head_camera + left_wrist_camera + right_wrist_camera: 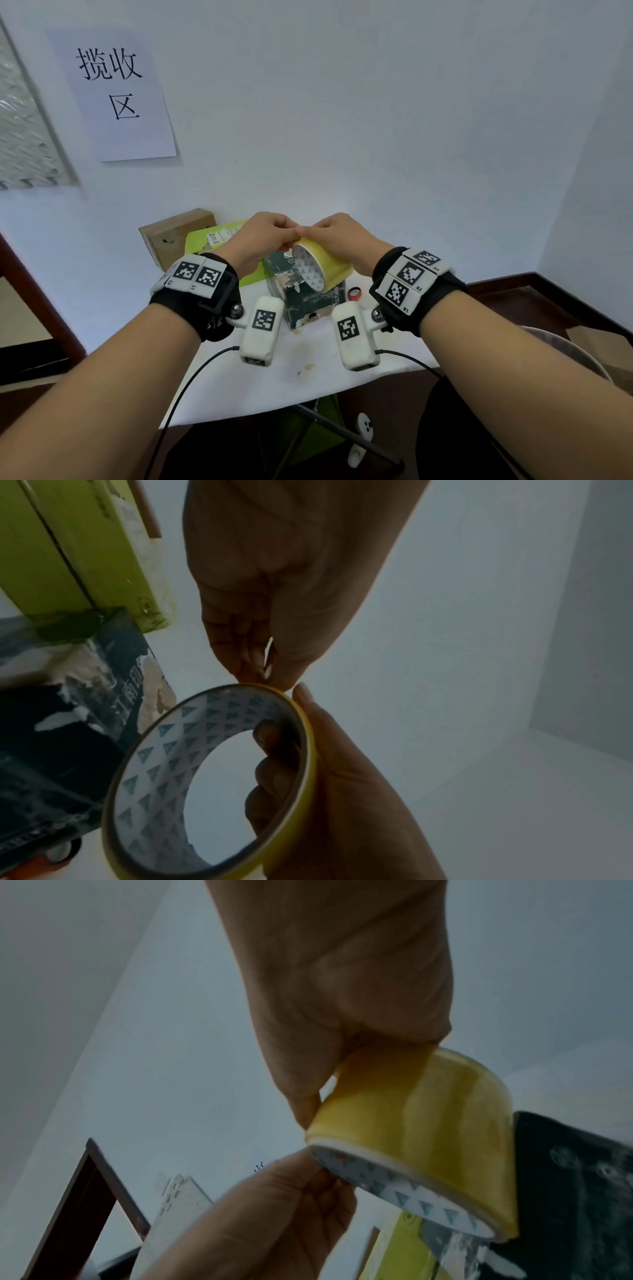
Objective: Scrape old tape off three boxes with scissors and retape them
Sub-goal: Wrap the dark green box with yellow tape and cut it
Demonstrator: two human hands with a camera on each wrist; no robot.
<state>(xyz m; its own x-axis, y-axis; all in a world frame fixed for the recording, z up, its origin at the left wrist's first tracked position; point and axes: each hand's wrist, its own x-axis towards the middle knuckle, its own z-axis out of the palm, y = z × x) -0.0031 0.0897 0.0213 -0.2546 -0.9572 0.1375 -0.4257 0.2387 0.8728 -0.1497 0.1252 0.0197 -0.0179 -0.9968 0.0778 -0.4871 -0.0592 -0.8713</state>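
Tape: the yellow roll of packing tape with a white, triangle-printed core point(322, 270) was held in the air just above the dark printed box.
Right hand: the right hand point(337, 233) gripped the roll, fingers hooked through its core and thumb on the outer wrap.
Left hand: the left hand point(263, 236) pinched at the roll's top edge with fingertips together, probably picking for the loose end.
Dark box: the dark printed cardboard box with torn white patches point(301, 301) stood on the white table point(239, 377), directly under the tape.
Other boxes: a lime-green carton point(209, 240) and a plain brown cardboard box point(171, 236) stood behind the dark box.
Small item: a red ring-shaped object point(355, 294) lay just right of the dark box.
Risk: the end could split into a sliver or restick if nails slipped.
Writing: a wall sheet point(113, 92) behind the dark box read 揽收区; box print illegible.
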